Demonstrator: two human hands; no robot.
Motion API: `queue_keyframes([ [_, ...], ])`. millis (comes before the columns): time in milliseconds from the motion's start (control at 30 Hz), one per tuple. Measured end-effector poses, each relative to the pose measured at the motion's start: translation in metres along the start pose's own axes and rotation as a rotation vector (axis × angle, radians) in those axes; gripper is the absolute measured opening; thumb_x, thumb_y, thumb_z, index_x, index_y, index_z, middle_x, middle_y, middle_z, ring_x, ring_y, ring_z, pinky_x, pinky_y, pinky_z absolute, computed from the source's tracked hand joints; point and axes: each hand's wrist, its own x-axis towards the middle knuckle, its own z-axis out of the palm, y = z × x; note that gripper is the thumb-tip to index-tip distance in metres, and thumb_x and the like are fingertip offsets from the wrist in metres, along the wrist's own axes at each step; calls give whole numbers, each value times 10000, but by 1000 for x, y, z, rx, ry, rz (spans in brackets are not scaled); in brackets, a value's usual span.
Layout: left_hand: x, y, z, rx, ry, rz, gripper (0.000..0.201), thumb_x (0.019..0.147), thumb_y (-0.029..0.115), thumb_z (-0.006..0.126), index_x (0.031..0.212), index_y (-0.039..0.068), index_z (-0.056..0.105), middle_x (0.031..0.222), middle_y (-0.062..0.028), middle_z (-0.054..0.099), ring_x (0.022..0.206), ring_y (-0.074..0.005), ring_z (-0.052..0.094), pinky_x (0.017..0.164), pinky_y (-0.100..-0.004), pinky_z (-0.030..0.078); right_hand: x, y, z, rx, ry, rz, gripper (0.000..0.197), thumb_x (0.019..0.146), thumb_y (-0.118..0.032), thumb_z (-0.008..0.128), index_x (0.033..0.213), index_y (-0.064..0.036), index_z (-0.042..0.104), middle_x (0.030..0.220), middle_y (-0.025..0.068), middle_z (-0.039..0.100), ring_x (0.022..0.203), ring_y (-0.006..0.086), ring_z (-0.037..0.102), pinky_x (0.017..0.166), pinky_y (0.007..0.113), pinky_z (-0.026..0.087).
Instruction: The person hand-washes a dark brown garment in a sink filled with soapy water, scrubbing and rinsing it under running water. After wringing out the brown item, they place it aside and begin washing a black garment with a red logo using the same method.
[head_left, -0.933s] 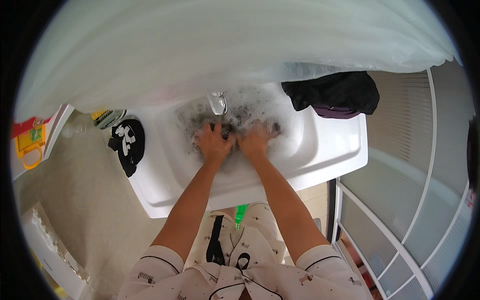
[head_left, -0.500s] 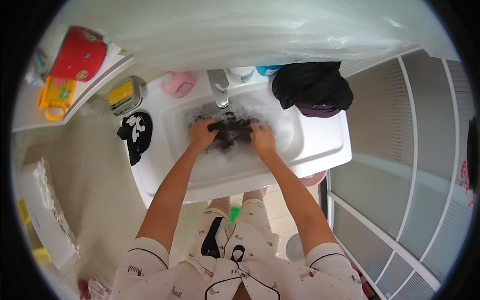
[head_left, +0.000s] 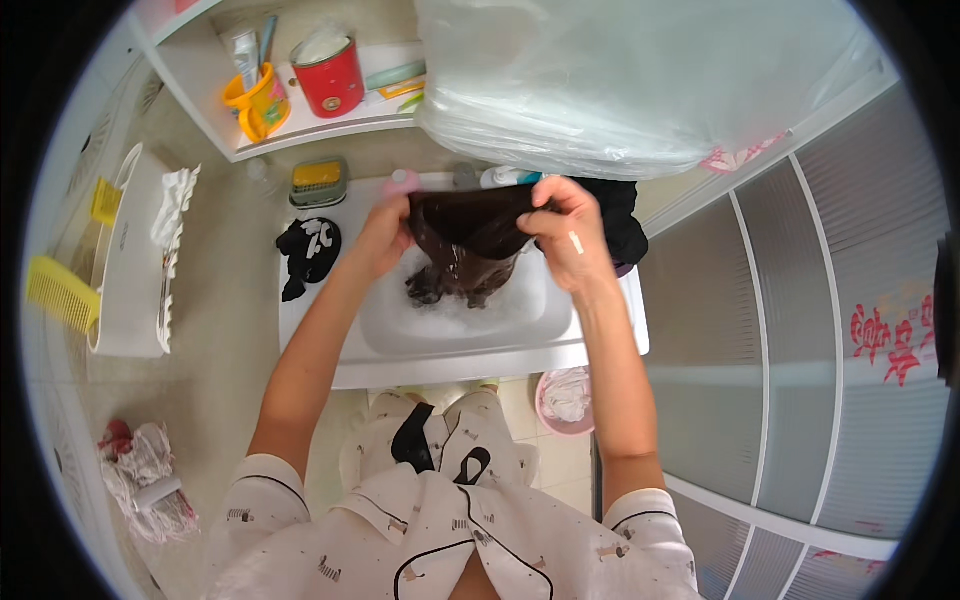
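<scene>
Sink [head_left: 460, 372] of suds [head_left: 428, 325], brown cloth [head_left: 470, 228] over it, pink basin [head_left: 568, 428] of fabric [head_left: 566, 393]

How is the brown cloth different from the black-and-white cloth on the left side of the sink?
The brown cloth is one dark colour, while the black-and-white cloth has white patches. The brown cloth is spread between the left hand and right hand, above the sink; the black-and-white cloth lies bunched up, with no hand on it. Both are soft and mostly dark.

sink [head_left: 430, 365]: black-white cloth [head_left: 325, 264] | shelf [head_left: 300, 131]: red can [head_left: 331, 86], yellow cup [head_left: 264, 104]
</scene>
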Motion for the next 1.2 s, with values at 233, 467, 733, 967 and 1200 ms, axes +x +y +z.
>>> queue_keyframes([
  [233,-67,83,51,348,-126,421,288,806,-56,569,1040,113,583,938,19,518,869,-130,547,756,-294,453,-2,-46,-7,-1028,51,-522,192,691,135,517,654,-1,647,672,56,475,673,176,478,565,279,355],
  [467,-26,-59,-22,1545,106,652,380,710,-87,626,995,146,719,1004,-115,471,858,-303,542,691,-391,495,-18,129,-96,-1669,118,-87,258,728,83,606,933,-67,649,1129,201,429,901,401,551,745,459,536],
  [733,48,-212,-51,2003,94,100,687,753,-6,667,1374,241,506,1569,-114,196,1360,-450,291,951,-741,350,-9,313,-71,-1654,-161,825,800,692,-327,822,1398,-263,450,1591,104,101,1343,469,340,983,592,435],
  [967,90,-279,-71,1743,88,-280,625,863,141,588,1458,147,397,1545,-146,268,1389,-423,303,1038,-608,368,-8,378,-103,-1510,-223,722,755,761,-338,730,1425,-133,432,1564,215,189,1283,413,480,1076,570,367],
  [1200,83,-249,-92,1806,-53,-109,589,832,32,577,1408,90,470,1474,-163,428,1354,-349,415,1029,-467,429,-18,374,-154,-1507,-418,645,680,788,-223,621,1437,-140,433,1467,173,438,1225,363,543,1049,497,401],
])
